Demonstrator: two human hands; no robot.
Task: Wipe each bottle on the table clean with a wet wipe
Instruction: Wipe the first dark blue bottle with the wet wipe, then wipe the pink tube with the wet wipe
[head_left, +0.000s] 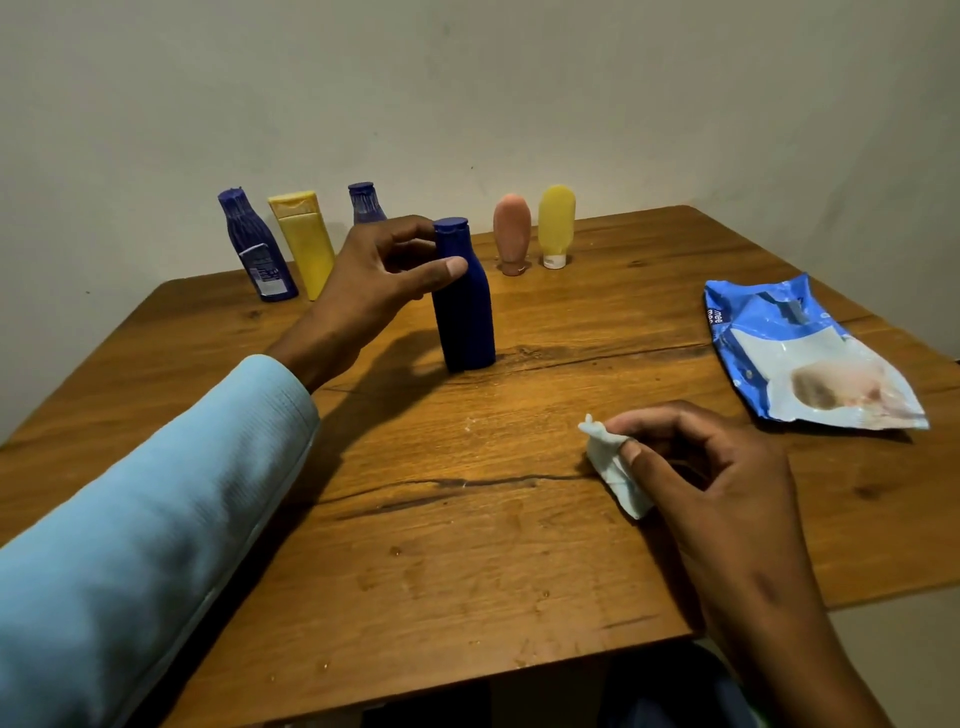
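Observation:
A dark blue bottle (464, 312) stands upright in the middle of the wooden table (467, 545). My left hand (374, 280) holds it at the neck, thumb on the front and fingers curled behind the cap. My right hand (711, 467) rests near the table's front right and pinches a crumpled white wet wipe (615, 470) between thumb and fingers. Along the wall stand a purple bottle (257, 249), a yellow tube (304, 244), another purple bottle (366, 202) partly hidden by my left hand, a pink tube (511, 234) and a yellow tube (556, 223).
A blue and white wet wipe pack (810, 358) lies flat at the table's right edge. The wall runs close behind the row of bottles. The table's front edge lies just before my right wrist.

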